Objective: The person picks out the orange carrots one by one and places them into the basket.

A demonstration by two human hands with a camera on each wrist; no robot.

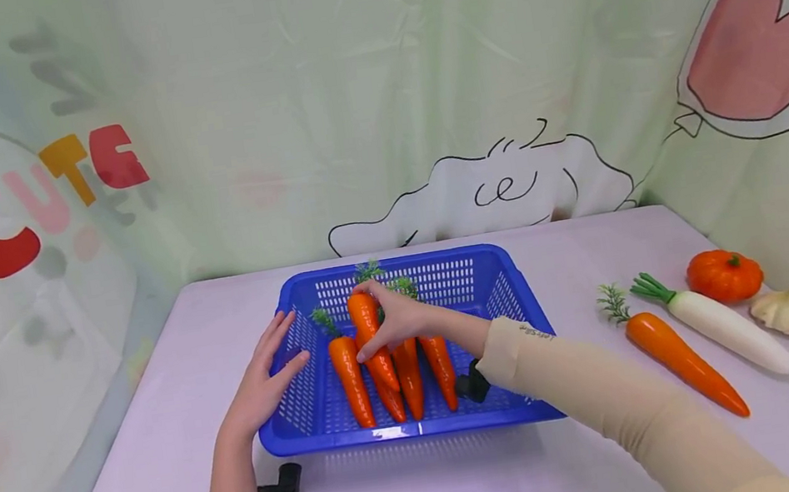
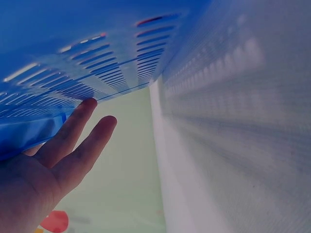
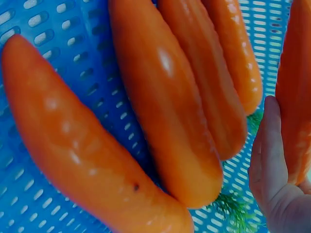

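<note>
Over the blue plastic basket (image 1: 323, 441), my right hand (image 1: 399, 318) grips an orange carrot (image 1: 364, 317) between thumb and fingers. The same carrot (image 3: 296, 92) stands at the right edge of the right wrist view, against the hand (image 3: 274, 179). Beneath it, several other carrots (image 1: 350, 378) lie side by side on the basket floor, their green tops toward the back. At the basket's left wall is my left hand (image 1: 263, 386), its fingers extended. In the left wrist view its fingers (image 2: 80, 162) come close to the slotted wall (image 2: 97, 56); contact is unclear.
To the right on the white table (image 1: 590, 454) lie another carrot (image 1: 683, 361), a white radish (image 1: 732, 329), a small orange pumpkin (image 1: 724, 277) and two garlic bulbs (image 1: 786, 309). A printed curtain (image 1: 287, 126) hangs behind the table.
</note>
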